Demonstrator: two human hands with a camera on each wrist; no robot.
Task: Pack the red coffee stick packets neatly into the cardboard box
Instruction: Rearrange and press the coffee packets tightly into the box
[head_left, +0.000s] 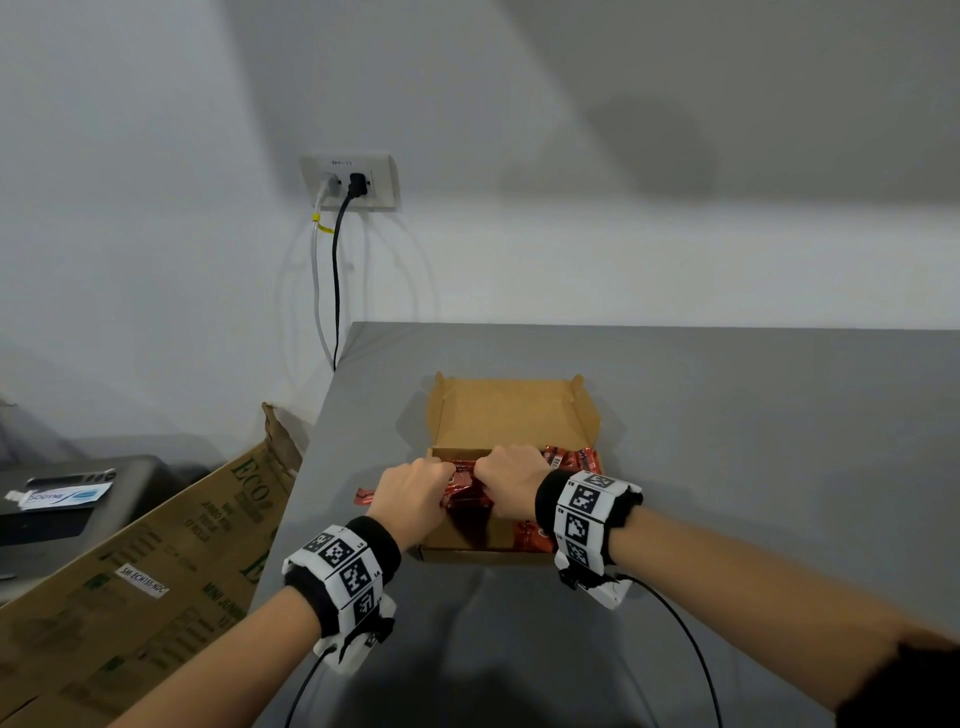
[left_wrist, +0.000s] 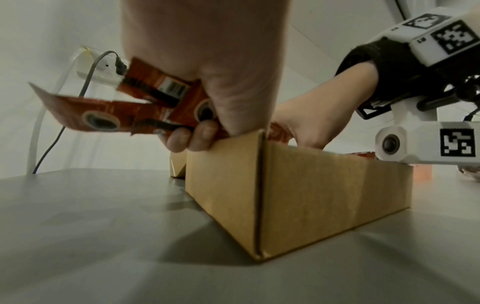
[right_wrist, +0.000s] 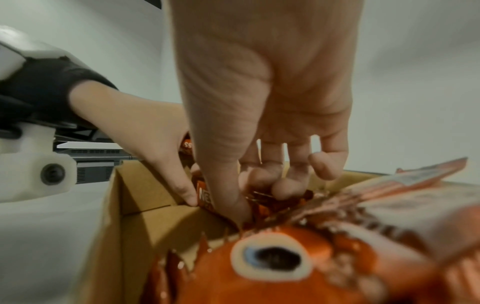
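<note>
An open cardboard box (head_left: 470, 538) sits on the grey table, lid flap (head_left: 511, 410) raised at the back. Several red coffee stick packets (head_left: 571, 460) lie inside it. My left hand (head_left: 415, 493) grips a bunch of red packets (left_wrist: 135, 107) over the box's left wall (left_wrist: 223, 185); their ends stick out past that wall (head_left: 366, 496). My right hand (head_left: 511, 480) is just beside it, its fingers (right_wrist: 285, 185) curled onto the same bunch inside the box (right_wrist: 145, 222). More packets (right_wrist: 311, 257) fill the box close to the right wrist camera.
The table's left edge (head_left: 306, 467) runs close to the box. Beyond it stand a large brown carton (head_left: 156, 571) and a dark device (head_left: 78, 499). Cables (head_left: 336, 270) hang from a wall socket (head_left: 353, 182). Bare table surface (head_left: 753, 441) lies right of the box.
</note>
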